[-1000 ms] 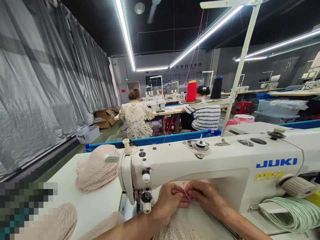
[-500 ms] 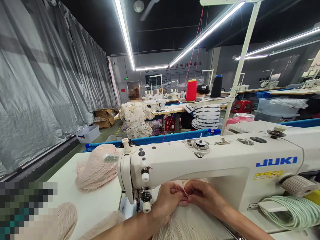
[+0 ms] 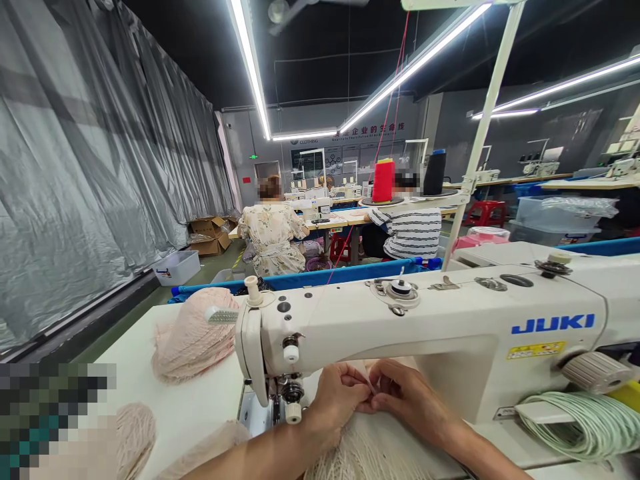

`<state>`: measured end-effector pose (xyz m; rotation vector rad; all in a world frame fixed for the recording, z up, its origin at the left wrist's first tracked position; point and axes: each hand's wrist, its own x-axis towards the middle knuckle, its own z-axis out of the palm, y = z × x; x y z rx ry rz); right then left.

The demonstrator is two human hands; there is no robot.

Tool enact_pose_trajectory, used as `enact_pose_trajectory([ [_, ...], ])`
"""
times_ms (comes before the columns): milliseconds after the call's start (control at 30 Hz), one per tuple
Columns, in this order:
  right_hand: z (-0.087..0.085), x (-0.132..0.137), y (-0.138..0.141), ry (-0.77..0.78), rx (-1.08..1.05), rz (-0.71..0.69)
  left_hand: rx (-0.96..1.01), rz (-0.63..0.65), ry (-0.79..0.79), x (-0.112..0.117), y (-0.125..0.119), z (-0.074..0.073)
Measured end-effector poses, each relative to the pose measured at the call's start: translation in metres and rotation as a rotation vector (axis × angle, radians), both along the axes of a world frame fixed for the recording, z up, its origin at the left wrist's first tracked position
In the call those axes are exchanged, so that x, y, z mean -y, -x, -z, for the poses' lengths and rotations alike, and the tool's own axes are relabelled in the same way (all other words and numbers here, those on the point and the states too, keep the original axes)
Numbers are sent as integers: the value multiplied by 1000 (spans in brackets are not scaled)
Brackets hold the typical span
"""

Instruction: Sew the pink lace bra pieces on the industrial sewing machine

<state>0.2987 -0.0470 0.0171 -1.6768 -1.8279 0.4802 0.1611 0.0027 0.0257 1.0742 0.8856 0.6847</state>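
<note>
Under the arm of a white sewing machine [image 3: 380,327], my two hands meet and pinch a pale pink fringed fabric. My left hand [image 3: 343,400] is closed on its edge, just right of the needle area. Fingertip to fingertip with it, my right hand [image 3: 407,400] pinches the same edge. The fringed fabric [image 3: 367,450] hangs toward me below the hands, its strands spread over the table. Much of the held edge is hidden behind my fingers.
Left of the machine, a pile of pink fringed pieces [image 3: 197,337] lies on the white table [image 3: 185,407]. A mint-green cord bundle [image 3: 583,427] hangs at the right. Red [image 3: 383,181] and black thread cones [image 3: 435,173] stand behind. Two people sit at machines farther back.
My right hand has shifted slightly, its fingers closing nearer to my left hand's fingertips. The left hand and the fabric stay almost where they were.
</note>
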Motion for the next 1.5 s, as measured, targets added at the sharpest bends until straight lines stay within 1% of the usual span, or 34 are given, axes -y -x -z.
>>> enact_pose_trajectory([
  [167,1,-2,1,-6,13,1,34,10,5,0,0,1],
  [367,-3,1,-3,10,-31,-7,53,-9,7,1,-4,4],
  [500,-2,2,-7,19,-74,-25,69,2,-3,2,-2,2],
  [700,2,-1,-8,-5,-94,-26,27,0,3,3,-1,-3],
  [967,2,-2,-6,-35,-71,-21,15,35,-19,2,0,-3],
  [1200,-1,-1,-6,-20,-121,-24,35,73,-50,4,4,-7],
  [1500,-4,-2,-5,-9,-135,-23,42,67,-64,4,5,-3],
])
